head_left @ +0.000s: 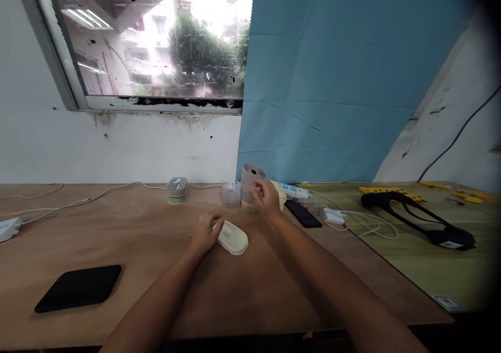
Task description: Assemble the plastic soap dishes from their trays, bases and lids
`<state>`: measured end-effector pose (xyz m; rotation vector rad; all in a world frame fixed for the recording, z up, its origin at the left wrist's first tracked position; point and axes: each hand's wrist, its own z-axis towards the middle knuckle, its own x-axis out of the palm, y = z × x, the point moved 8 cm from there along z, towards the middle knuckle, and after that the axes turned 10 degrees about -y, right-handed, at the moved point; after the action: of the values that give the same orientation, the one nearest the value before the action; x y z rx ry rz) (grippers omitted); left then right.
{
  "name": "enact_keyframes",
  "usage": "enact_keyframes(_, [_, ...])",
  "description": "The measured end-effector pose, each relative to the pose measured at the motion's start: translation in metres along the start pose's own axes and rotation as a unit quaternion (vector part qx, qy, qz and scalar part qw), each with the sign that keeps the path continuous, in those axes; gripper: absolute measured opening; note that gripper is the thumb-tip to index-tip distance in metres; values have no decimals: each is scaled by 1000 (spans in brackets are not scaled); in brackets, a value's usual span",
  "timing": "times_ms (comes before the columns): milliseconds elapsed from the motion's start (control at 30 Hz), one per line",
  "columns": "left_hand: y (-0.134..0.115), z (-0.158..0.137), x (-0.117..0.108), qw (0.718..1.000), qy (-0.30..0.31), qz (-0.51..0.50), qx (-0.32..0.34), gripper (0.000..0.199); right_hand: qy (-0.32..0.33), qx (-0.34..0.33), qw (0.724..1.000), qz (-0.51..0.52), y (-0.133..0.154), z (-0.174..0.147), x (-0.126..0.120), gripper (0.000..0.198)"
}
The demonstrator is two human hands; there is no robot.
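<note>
My left hand (206,231) grips the left edge of a shallow cream oval tray (237,239) with rounded ends, which lies on the brown table. My right hand (267,197) is raised at the right side of a stack of grey cups (252,172). Its fingers are bent and a little apart, with nothing visible between them; whether they touch the stack I cannot tell. A green band shows at the base of that stack. Partly hidden behind my right hand are cream pieces (281,195). Clear plastic containers (230,193) stand just left of the grey stack.
A lidded grey-and-green box (178,190) stands farther left. At lower left lies a black flat case (80,288). To the right are a black phone (303,213), a power strip (293,190), a white adapter (334,216) with cables, and a black strap-like object (422,220).
</note>
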<state>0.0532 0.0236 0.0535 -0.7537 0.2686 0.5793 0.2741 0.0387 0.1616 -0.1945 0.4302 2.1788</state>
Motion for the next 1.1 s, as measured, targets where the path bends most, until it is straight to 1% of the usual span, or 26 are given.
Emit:
enact_keyframes(67, [4, 0, 1, 999, 12, 30, -11, 24, 40, -29, 997, 58, 23, -28, 12, 30])
enact_keyframes(167, [13, -4, 5, 993, 47, 102, -47, 34, 109, -24, 989, 96, 40, -66, 29, 27])
enact_keyframes(200, [17, -6, 8, 988, 66, 127, -61, 37, 142, -18, 984, 102, 43, -76, 34, 28])
enact_keyframes(267, [25, -10, 13, 976, 109, 170, -87, 43, 230, -12, 967, 112, 46, -94, 46, 33])
enact_keyframes(333, [31, -14, 16, 963, 134, 206, -105, 49, 317, -13, 941, 118, 48, -108, 55, 44])
enact_keyframes(367, [32, -14, 15, 959, 137, 221, -111, 52, 348, -12, 930, 120, 48, -113, 57, 51])
enact_keyframes(467, [36, -14, 13, 952, 132, 249, -122, 58, 397, 6, 910, 116, 43, -121, 62, 76])
enact_keyframes(533, [38, -15, 12, 947, 138, 258, -131, 59, 421, 20, 900, 111, 39, -127, 66, 88])
enact_keyframes(600, [39, -15, 13, 943, 150, 265, -135, 60, 434, 28, 894, 110, 36, -131, 71, 93])
enact_keyframes(667, [39, -16, 15, 940, 165, 268, -130, 55, 431, 34, 894, 117, 35, -132, 73, 92])
enact_keyframes(767, [36, -15, 16, 940, 178, 264, -126, 45, 408, 47, 902, 132, 33, -130, 71, 81])
enact_keyframes(867, [32, -11, 12, 948, 157, 242, -135, 43, 388, 57, 909, 140, 29, -128, 69, 67])
enact_keyframes(967, [27, -7, 6, 967, 122, 179, -133, 40, 374, 52, 915, 144, 27, -126, 68, 60])
enact_keyframes(1033, [24, -4, 4, 981, 100, 104, -131, 40, 355, 48, 921, 150, 28, -123, 66, 59])
enact_keyframes(1100, [22, -3, 4, 988, 75, 8, -137, 42, 329, 47, 929, 160, 29, -118, 63, 60])
